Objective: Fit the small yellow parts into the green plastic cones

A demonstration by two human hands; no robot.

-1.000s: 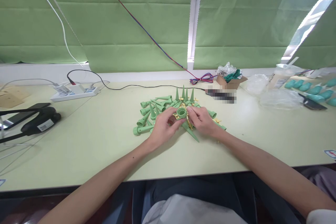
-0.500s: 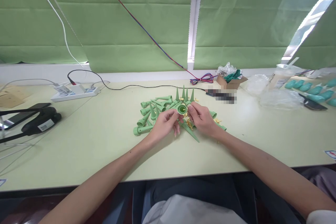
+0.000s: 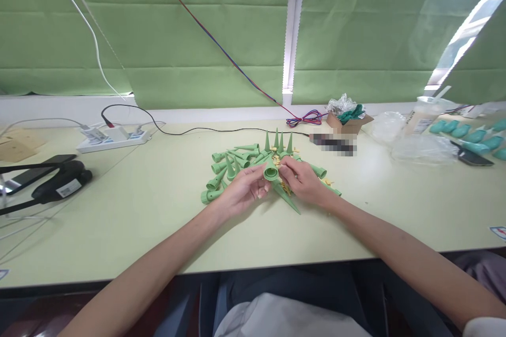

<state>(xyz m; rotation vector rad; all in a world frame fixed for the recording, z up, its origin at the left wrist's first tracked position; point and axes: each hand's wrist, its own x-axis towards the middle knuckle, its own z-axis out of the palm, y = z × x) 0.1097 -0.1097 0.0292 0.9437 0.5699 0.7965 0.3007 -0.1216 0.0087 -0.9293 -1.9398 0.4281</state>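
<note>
The left hand (image 3: 247, 187) grasps a green spike (image 3: 271, 172) between thumb and fingers, lifted just above the heap near the middle of the desk (image 3: 158, 221). Its hollow mouth is turned toward the front edge, probably so the person can look straight into the rings inside; the tapered end seems to lead off toward the back edge. The left grip takes the wide end from one side, leaving the mouth uncovered.

The right hand (image 3: 302, 179) has its fingertips pinched together at the other side of that mouth. Whether its grip has something small in it, or merely steadies the rim, I cannot tell, as the fingers hide it.

Around and behind the hands lie other spikes (image 3: 215, 183), within easy reach of both. A few cones (image 3: 277, 142) stand points up on the back-edge side of the heap, likely because their broad ends make a steady foot. Yellow pieces (image 3: 285, 187) are scattered among them, near the right hand. One loose spike (image 3: 290, 203) points toward the front edge.
</note>
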